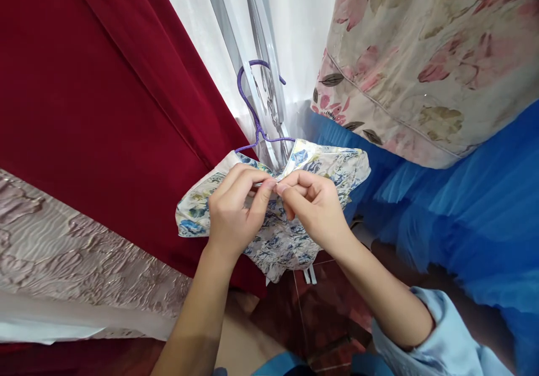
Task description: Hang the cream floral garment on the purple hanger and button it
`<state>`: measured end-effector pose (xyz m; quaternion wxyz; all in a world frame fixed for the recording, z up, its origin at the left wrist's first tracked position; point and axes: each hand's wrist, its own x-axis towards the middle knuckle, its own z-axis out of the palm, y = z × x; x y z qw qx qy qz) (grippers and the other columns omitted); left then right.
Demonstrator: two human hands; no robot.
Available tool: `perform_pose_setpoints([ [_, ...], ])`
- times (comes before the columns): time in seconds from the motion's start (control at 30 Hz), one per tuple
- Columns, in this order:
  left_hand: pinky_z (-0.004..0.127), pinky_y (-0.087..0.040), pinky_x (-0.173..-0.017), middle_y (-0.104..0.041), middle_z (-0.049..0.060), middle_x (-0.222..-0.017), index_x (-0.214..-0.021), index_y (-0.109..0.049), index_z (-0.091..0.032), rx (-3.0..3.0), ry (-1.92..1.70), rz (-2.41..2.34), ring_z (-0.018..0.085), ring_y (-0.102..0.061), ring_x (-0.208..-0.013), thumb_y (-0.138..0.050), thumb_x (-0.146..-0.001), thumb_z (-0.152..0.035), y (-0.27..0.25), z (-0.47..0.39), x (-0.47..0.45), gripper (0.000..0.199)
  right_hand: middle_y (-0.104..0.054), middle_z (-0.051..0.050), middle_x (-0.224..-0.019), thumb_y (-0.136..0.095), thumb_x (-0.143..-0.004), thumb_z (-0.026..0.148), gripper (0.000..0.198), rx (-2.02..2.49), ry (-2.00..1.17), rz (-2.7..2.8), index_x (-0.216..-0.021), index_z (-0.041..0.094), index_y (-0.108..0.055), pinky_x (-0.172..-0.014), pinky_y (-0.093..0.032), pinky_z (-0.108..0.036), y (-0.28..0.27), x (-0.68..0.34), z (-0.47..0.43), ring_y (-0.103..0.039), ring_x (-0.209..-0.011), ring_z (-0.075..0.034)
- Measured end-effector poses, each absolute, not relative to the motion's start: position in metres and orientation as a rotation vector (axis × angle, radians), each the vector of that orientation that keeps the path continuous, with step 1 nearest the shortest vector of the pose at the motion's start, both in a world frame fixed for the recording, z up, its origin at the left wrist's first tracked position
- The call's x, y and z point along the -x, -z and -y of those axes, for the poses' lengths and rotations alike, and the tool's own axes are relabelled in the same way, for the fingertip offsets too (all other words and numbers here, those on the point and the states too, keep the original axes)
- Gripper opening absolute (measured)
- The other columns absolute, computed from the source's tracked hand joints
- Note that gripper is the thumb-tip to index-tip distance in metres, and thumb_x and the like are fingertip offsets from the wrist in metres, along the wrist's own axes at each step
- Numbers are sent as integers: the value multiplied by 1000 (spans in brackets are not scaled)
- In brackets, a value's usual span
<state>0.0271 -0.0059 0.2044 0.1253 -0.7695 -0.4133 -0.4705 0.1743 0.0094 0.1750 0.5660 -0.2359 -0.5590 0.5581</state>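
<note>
A small floral garment, white with blue and yellow print, hangs from a purple wire hanger. At the middle of its neckline, my left hand pinches the fabric edge between thumb and fingers. Right beside it, my right hand pinches the same edge, so the fingertips of both hands nearly touch. What exactly sits between the fingertips is too small to make out. The garment's short sleeves spread out to either side of my hands, and two white strips dangle below its hem.
Dark red cloth hangs on the left, above textured pinkish fabric. To the right hang a pink floral cloth and blue tulle. Shiny white strips run behind the hanger against white fabric. Below is a dark red tiled floor.
</note>
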Motion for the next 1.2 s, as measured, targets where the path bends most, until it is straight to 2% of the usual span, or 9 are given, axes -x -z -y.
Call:
perform_pose_setpoints([
  [0.23,23,-47,-61,-63,-1,-77,-80,-64,-18,2070,1423,1227,10,-60,-69,-67,-91,-16,-211,6,-29,11,-45,9,-50,-61,-93,29,21,575,-1367,1325,-76,18,-56,-43,-28,-19,-161,-170,-15,-37,-43,-6],
  [0.37,22,-45,-52,-63,-1,-78,-83,-65,-17,1801,1674,1347,8,-60,-61,-64,-94,-20,-223,10,-24,12,-41,9,-52,-61,-89,25,19,735,-1343,1415,-72,18,-55,-46,-28,-20,-124,-173,-11,-35,-46,-7],
  [0.53,25,-49,-53,-58,-4,-62,-88,-66,-12,1546,1894,1382,8,-59,-54,-63,-96,-24,-232,9,28,15,-39,7,-51,-59,-87,25,30,967,-1321,1461,-60,19,-46,-50,-31,-23,-69,-191,12,-38,-48,-9],
  [0.67,27,-43,-57,-57,-6,-61,-84,-64,-10,1438,1999,1667,6,-54,-54,-64,-90,-21,-201,18,88,13,-50,4,-56,-59,-86,24,14,1049,-1295,1423,-73,17,-60,-56,-39,-24,-44,-207,34,-48,-54,-12],
  [0.87,28,-39,-55,-50,-4,-64,-79,-56,-20,1215,2446,2012,11,-45,-55,-61,-90,-41,-114,27,108,24,-51,4,-58,-55,-81,14,14,1073,-1408,1485,-68,19,-54,-55,-36,-24,-18,-208,55,-48,-55,-12],
  [1.0,25,-40,-59,-56,-2,-70,-79,-59,-16,1402,2398,2260,12,-49,-62,-65,-88,-40,-63,36,72,26,-53,4,-58,-51,-82,12,18,1169,-1425,1684,-66,19,-51,-54,-34,-23,-1,-218,61,-50,-55,-12],
  [1.1,22,-40,-59,-57,-1,-70,-76,-62,-16,1892,2198,2430,11,-51,-64,-65,-89,-37,-48,49,31,25,-61,2,-62,-52,-85,14,19,1304,-1372,1902,-69,19,-61,-59,-38,-25,4,-230,65,-56,-59,-15],
  [1.17,22,-40,-59,-55,-1,-69,-74,-61,-16,2251,2100,2371,11,-50,-64,-62,-91,-35,-52,57,1,26,-70,-1,-78,-58,-85,18,13,1314,-1329,1951,-88,20,-70,-71,-46,-29,-2,-235,69,-64,-73,-19],
  [1.2,22,-39,-59,-54,-1,-69,-73,-60,-16,2398,2062,2307,11,-50,-64,-60,-93,-33,-57,61,-13,26,-72,-3,-93,-64,-83,21,22,1274,-1323,1953,-104,21,-71,-82,-48,-32,-8,-236,70,-66,-87,-22],
])
